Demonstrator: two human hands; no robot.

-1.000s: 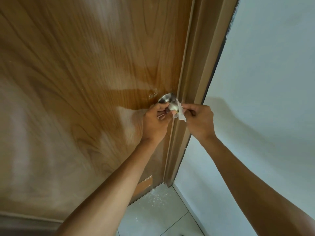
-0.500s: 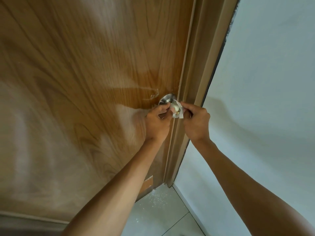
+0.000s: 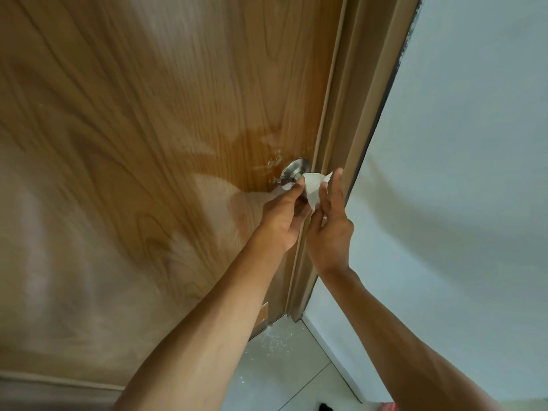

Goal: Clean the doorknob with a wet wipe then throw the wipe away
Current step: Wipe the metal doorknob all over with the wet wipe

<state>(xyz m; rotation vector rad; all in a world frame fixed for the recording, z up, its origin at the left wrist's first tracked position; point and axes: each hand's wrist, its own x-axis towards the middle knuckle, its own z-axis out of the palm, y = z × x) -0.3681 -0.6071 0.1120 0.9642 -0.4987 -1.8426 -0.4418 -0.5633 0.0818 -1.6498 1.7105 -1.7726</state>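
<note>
Two hands meet at one small spot on a wide wooden door (image 3: 148, 129), and everything the wiping needs is crowded there. The door fills the left of the view, shut against its frame (image 3: 350, 114), with a pale wall (image 3: 459, 173) to the right and a tiled floor (image 3: 290, 360) below.

The left hand (image 3: 284, 215) reaches up from below and left. Its fingertips are pinched on the near, lower-left part of the wet wipe (image 3: 312, 188), just where the wipe covers the doorknob (image 3: 293, 173). The right hand (image 3: 330, 226) comes up from below and right. Its fingers are spread and fairly straight, not curled into a fist, and they lie along the right edge of the wipe, with the thumb side pressing the wipe's lower fold. So both hands have the wipe: the left nips it, the right flattens it.

The doorknob sticks out from the door toward the viewer, its axis running out of the wood and slightly down and right. Only the round metal plate and the neck show; the knob's head is hidden under the wipe. The wipe lies directly between the two hands, above and ahead of both palms, touching each.

The left hand is the nearer to the neck and plate, so I judge it better placed to rub around the stem. The right hand sits on the frame side, where room is tight. No bin is in view.
</note>
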